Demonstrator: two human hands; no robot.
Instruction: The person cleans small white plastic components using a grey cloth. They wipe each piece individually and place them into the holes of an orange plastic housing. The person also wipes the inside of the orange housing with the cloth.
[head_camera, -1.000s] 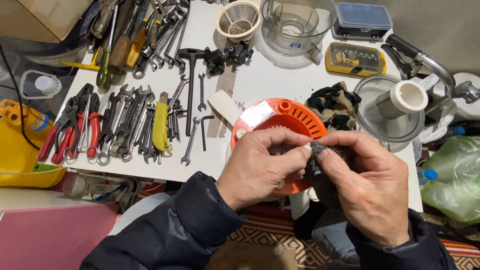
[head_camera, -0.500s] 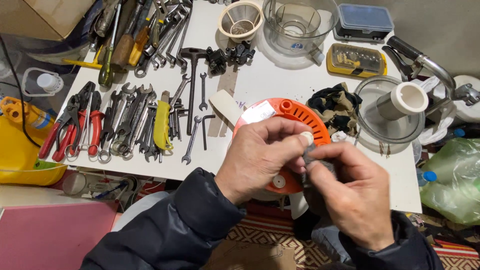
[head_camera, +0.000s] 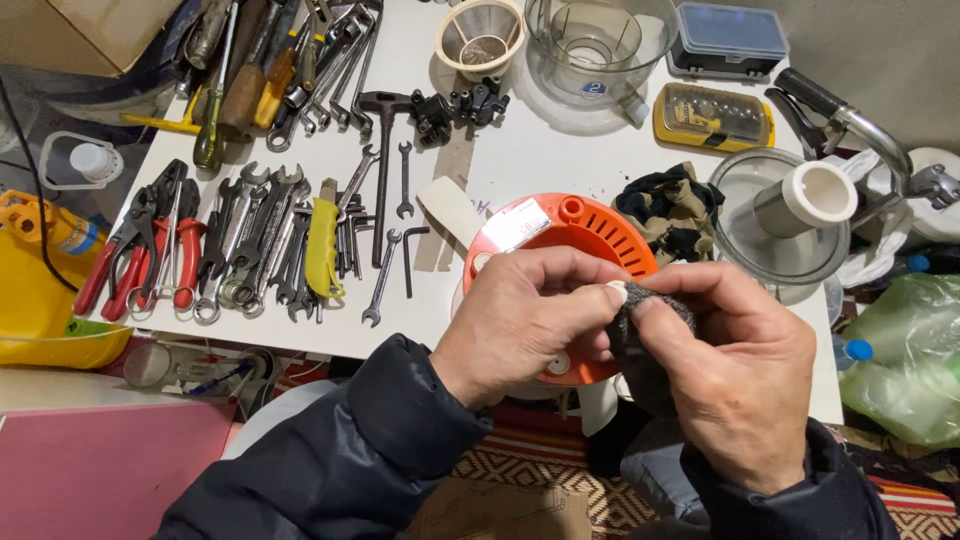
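Most of the small dark grey pad (head_camera: 650, 312) was hidden: the two hands covered all but a rough, fuzzy patch of it, so its full shape and long axis could not be told. Below it, the near half of the orange vented cover (head_camera: 570, 240) was masked by the knuckles, and its lower edge was lost behind them. The pad sat in front of that cover, above the near edge of the white desk (head_camera: 520, 160). The left hand (head_camera: 525, 315) was curled narrow, thumb and forefinger pinched on the pad's left side. The right hand (head_camera: 740, 375) was closed around the pad's right side, thumb pressed on top. Well apart to the left lay a row of spanners (head_camera: 250, 245) and red-handled pliers (head_camera: 150, 250).
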